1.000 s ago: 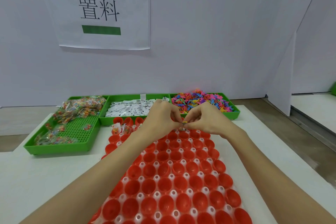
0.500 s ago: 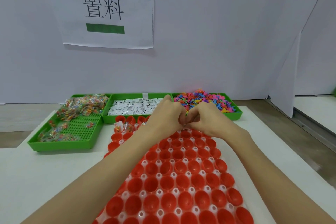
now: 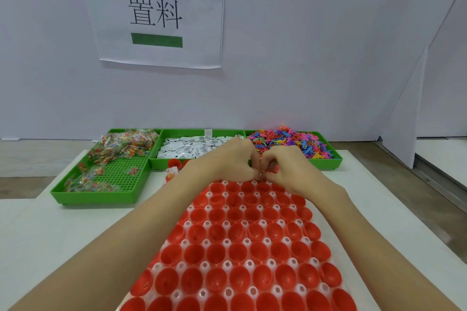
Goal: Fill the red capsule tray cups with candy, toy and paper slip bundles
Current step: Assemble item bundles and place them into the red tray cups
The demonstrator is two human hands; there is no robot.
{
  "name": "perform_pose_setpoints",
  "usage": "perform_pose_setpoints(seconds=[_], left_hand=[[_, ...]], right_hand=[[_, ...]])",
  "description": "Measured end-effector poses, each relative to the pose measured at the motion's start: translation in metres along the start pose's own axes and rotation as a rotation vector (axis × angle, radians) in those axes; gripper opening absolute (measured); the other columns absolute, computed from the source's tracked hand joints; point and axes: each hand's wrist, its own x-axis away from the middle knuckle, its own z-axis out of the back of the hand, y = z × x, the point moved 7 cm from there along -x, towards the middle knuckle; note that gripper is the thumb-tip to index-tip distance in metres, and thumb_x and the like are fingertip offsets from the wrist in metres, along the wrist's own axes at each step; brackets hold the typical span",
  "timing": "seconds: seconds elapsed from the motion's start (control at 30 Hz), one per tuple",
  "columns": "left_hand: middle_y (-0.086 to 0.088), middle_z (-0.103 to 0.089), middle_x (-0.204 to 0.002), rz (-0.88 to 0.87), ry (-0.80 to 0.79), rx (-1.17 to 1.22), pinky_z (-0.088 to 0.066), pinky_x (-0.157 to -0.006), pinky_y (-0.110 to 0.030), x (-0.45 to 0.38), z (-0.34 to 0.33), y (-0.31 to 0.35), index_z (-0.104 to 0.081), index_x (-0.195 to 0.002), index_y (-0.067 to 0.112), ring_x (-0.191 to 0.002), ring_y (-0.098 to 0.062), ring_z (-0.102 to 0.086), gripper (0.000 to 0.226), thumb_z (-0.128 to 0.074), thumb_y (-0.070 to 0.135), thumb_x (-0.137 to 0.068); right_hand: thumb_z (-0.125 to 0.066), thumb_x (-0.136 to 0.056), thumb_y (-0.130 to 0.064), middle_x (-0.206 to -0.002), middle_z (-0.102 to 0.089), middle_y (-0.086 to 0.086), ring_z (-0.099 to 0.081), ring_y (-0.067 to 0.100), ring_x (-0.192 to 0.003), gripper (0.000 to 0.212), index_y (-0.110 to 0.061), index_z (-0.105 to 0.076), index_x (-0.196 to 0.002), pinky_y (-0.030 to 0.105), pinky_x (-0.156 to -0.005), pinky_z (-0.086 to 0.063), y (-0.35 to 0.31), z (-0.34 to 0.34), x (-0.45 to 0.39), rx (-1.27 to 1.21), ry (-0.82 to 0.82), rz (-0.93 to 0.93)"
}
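Left hand (image 3: 231, 159) and right hand (image 3: 290, 164) meet over far rows of red capsule tray (image 3: 252, 247), fingers curled, pinching small bundle (image 3: 262, 171). Step: assembling bundle. Next: seat it in empty cup.

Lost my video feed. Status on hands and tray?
Left hand and right hand pinching one small bundle together. Red tray mostly empty. Nothing blocking.

The red capsule tray (image 3: 242, 247) is lying flat on the white table, most cups sitting empty. A filled cup (image 3: 171, 175) at its far left corner is showing a candy packet. Behind it, candy bags (image 3: 121, 145), paper slips (image 3: 192, 148) and colorful plastic toys (image 3: 290, 140) are being kept in green bins.
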Motion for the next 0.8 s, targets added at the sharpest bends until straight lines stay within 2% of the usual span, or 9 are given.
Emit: perform_pose_setpoints(seconds=[0.07, 0.13, 0.23, 0.33, 0.5, 0.6, 0.67, 0.73, 0.8], left_hand=[[-0.004, -0.076, -0.090, 0.020, 0.061, 0.012, -0.048, -0.083, -0.028, 0.001, 0.004, 0.000, -0.080, -0.092, 0.016, -0.080, -0.017, -0.061, 0.027, -0.057, 0.006, -0.084], [-0.007, -0.074, -0.094, 0.027, 0.069, -0.033, -0.051, -0.083, -0.035, 0.000, 0.001, 0.001, -0.074, -0.098, 0.013, -0.088, -0.023, -0.062, 0.030, -0.051, 0.001, -0.085], [-0.013, -0.069, -0.103, 0.046, -0.007, -0.059, -0.052, -0.083, -0.046, -0.001, -0.010, -0.003, -0.060, -0.111, 0.009, -0.097, -0.031, -0.062, 0.030, -0.044, -0.001, -0.088], [-0.017, -0.070, -0.114, 0.069, -0.067, -0.018, -0.052, -0.086, -0.052, -0.001, -0.015, -0.009, -0.045, -0.126, 0.012, -0.102, -0.035, -0.063, 0.040, -0.039, -0.004, -0.090], [-0.009, -0.073, -0.121, 0.102, -0.080, 0.030, -0.051, -0.089, -0.040, -0.001, -0.014, -0.019, -0.041, -0.134, 0.012, -0.105, -0.029, -0.064, 0.047, -0.039, -0.005, -0.091], [-0.003, -0.075, -0.120, 0.094, -0.059, 0.051, -0.045, -0.080, -0.030, -0.002, -0.013, -0.021, -0.044, -0.132, 0.013, -0.091, -0.018, -0.060, 0.044, -0.037, -0.005, -0.093], [-0.002, -0.074, -0.121, 0.089, -0.060, 0.053, -0.042, -0.076, -0.027, -0.002, -0.013, -0.021, -0.044, -0.132, 0.014, -0.086, -0.015, -0.058, 0.044, -0.037, -0.004, -0.093], [-0.003, -0.074, -0.122, 0.085, -0.065, 0.053, -0.042, -0.072, -0.026, -0.001, -0.013, -0.020, -0.045, -0.133, 0.014, -0.083, -0.013, -0.059, 0.044, -0.037, -0.003, -0.093], [-0.005, -0.074, -0.121, 0.075, -0.066, 0.052, -0.045, -0.074, -0.029, 0.000, -0.014, -0.018, -0.045, -0.133, 0.013, -0.091, -0.019, -0.062, 0.043, -0.040, -0.002, -0.092]], right_hand=[[-0.082, -0.082, -0.016, -0.086, -0.072, -0.004, -0.065, 0.011, -0.080, 0.009, -0.014, -0.078, -0.089, 0.027, -0.078, -0.054, 0.000, 0.000, 0.000, 0.002, -0.003, 0.006], [-0.082, -0.083, -0.015, -0.088, -0.073, -0.002, -0.065, 0.013, -0.081, 0.010, -0.012, -0.077, -0.091, 0.025, -0.078, -0.053, 0.001, 0.000, -0.001, 0.012, -0.013, 0.001], [-0.080, -0.084, -0.014, -0.086, -0.073, -0.004, -0.064, 0.009, -0.079, 0.007, -0.012, -0.076, -0.090, 0.010, -0.069, -0.046, 0.004, 0.001, -0.002, 0.006, -0.026, -0.004], [-0.078, -0.084, -0.010, -0.082, -0.069, -0.009, -0.062, 0.002, -0.073, 0.006, -0.015, -0.075, -0.086, 0.003, -0.065, -0.043, 0.008, 0.005, -0.001, -0.008, -0.013, -0.020], [-0.079, -0.086, -0.017, -0.081, -0.069, -0.011, -0.060, -0.005, -0.071, 0.005, -0.018, -0.077, -0.090, 0.005, -0.062, -0.044, 0.006, 0.003, -0.002, -0.018, -0.013, -0.022], [-0.080, -0.086, -0.025, -0.084, -0.070, -0.009, -0.061, 0.000, -0.074, 0.008, -0.020, -0.078, -0.092, 0.007, -0.060, -0.040, 0.008, -0.005, -0.002, -0.015, -0.049, -0.050], [-0.078, -0.085, -0.021, -0.085, -0.070, -0.006, -0.062, 0.005, -0.077, 0.008, -0.020, -0.078, -0.093, 0.009, -0.063, -0.041, 0.009, -0.007, -0.003, -0.003, -0.051, -0.073], [-0.076, -0.083, -0.016, -0.086, -0.072, -0.004, -0.064, 0.009, -0.080, 0.010, -0.018, -0.079, -0.093, 0.017, -0.071, -0.049, 0.009, -0.008, -0.004, 0.011, -0.037, -0.084], [-0.076, -0.083, -0.013, -0.088, -0.074, -0.002, -0.066, 0.012, -0.083, 0.011, -0.018, -0.080, -0.092, 0.026, -0.079, -0.054, 0.007, -0.007, -0.003, 0.019, -0.027, -0.096]])
